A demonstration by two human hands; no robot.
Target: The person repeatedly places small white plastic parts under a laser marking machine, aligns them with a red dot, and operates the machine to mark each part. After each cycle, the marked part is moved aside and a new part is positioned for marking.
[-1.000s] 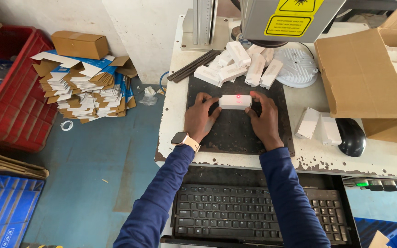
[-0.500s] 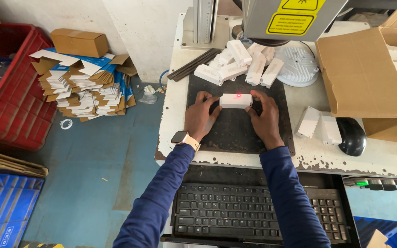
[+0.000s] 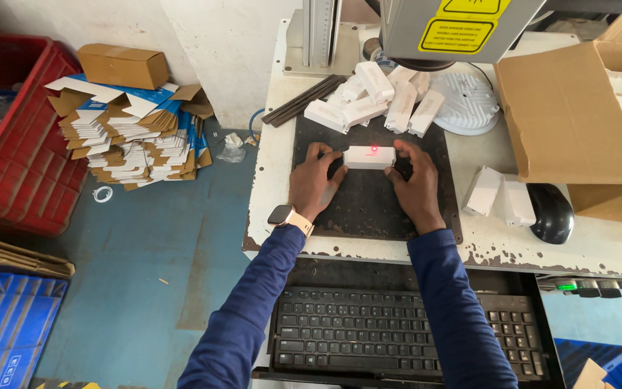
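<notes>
Pinching the small white rectangular plastic block [image 3: 369, 156] from nine and three o'clock, the left hand [image 3: 316, 179] and right hand [image 3: 415, 185] grasp its ends on the black rubber mat [image 3: 368, 209]. Any nudge could shift the red laser dot [image 3: 374, 150] off centre; fingertips sit near it.

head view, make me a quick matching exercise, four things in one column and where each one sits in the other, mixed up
Things:
1. white block
2. black mouse
3. keyboard
4. red crate

Places:
A. on the floor, far left
B. on the tray under the table edge
C. between left hand and right hand on the dark mat
D. on the table beside the open carton

Pairs: 1-C, 2-D, 3-B, 4-A
</notes>
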